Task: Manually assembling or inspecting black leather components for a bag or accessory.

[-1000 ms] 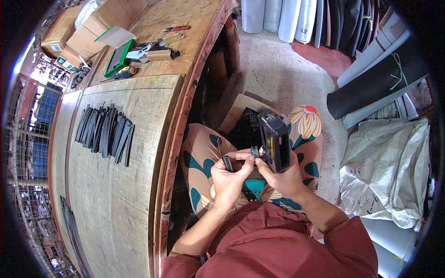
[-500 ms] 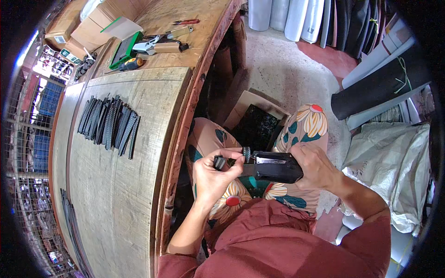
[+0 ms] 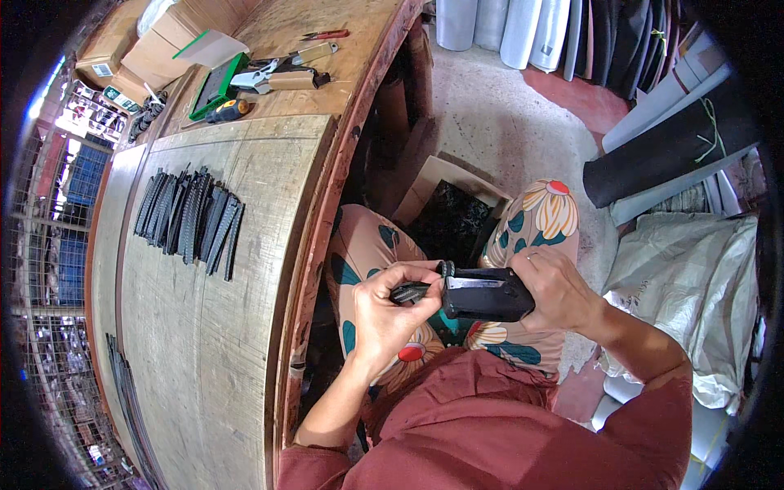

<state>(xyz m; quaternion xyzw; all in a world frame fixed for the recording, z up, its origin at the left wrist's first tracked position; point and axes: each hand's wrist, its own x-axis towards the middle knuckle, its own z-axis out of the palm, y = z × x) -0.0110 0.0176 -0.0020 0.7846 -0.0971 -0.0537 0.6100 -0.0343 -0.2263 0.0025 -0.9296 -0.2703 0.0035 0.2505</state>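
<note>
Above my lap, my left hand (image 3: 394, 309) is closed, pinching short black textured strips (image 3: 410, 292) between thumb and fingers. A small loop of strip (image 3: 446, 268) sticks up at the fingertips, against the near end of a black hand tool. My right hand (image 3: 549, 287) is wrapped round the other end of this bulky black hand tool (image 3: 490, 305), which has a shiny metal bar along it; its exact kind does not show. The tool's tip is hidden at my left fingers. On the workbench to the left lies a pile of similar cut black strips (image 3: 189, 214).
The wooden workbench (image 3: 220, 327) carries long dark strips (image 3: 126, 400) at its left edge, a screwdriver (image 3: 227, 111), a green tray (image 3: 219, 88) and red-handled snips (image 3: 325, 35). Below my knees stands an open carton (image 3: 449, 208) holding black scraps. Rolled sheets (image 3: 661, 155) and white sacks (image 3: 686, 286) lie at right.
My left hand has shifted slightly right, bringing the strips up against the tool's end. The dark tip that showed between hand and tool is now covered. My right hand keeps its hold.
</note>
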